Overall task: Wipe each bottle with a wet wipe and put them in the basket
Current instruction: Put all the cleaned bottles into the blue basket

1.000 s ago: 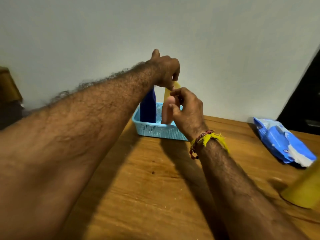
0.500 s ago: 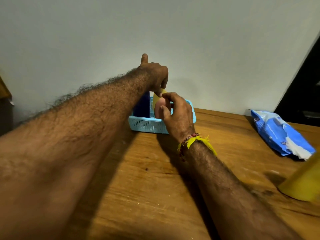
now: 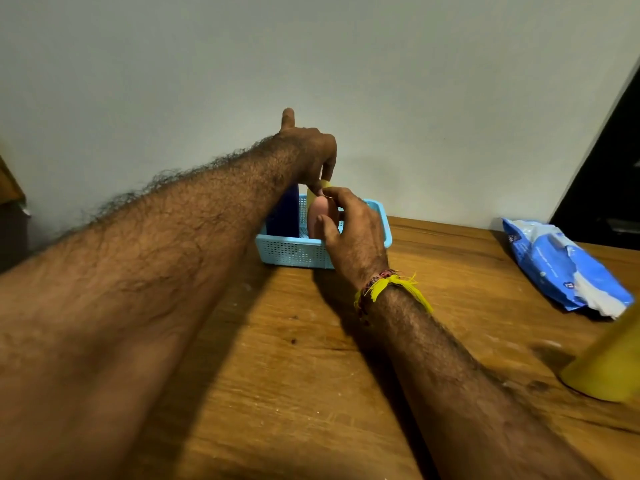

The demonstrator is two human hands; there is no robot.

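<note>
A light blue mesh basket (image 3: 294,252) stands on the wooden table by the wall. Inside it stand a dark blue bottle (image 3: 285,213), a pink bottle (image 3: 317,216) and a yellow bottle (image 3: 320,187) that is mostly hidden behind the hands. My left hand (image 3: 310,150) reaches over the basket and pinches the top of the yellow bottle. My right hand (image 3: 353,230) is at the basket's front right, with its thumb and fingers around the pink bottle. No wipe shows in either hand.
A blue wet-wipe pack (image 3: 564,268) lies at the right, near the table's far edge. Another yellow bottle (image 3: 609,365) stands at the right border, partly cut off. A dark doorway (image 3: 613,168) is at the far right. The wall rises just behind the basket.
The view has shifted a little, so the basket sits lower in the frame. Both hands have stayed on the bottles in the basket and lowered slightly with them.
</note>
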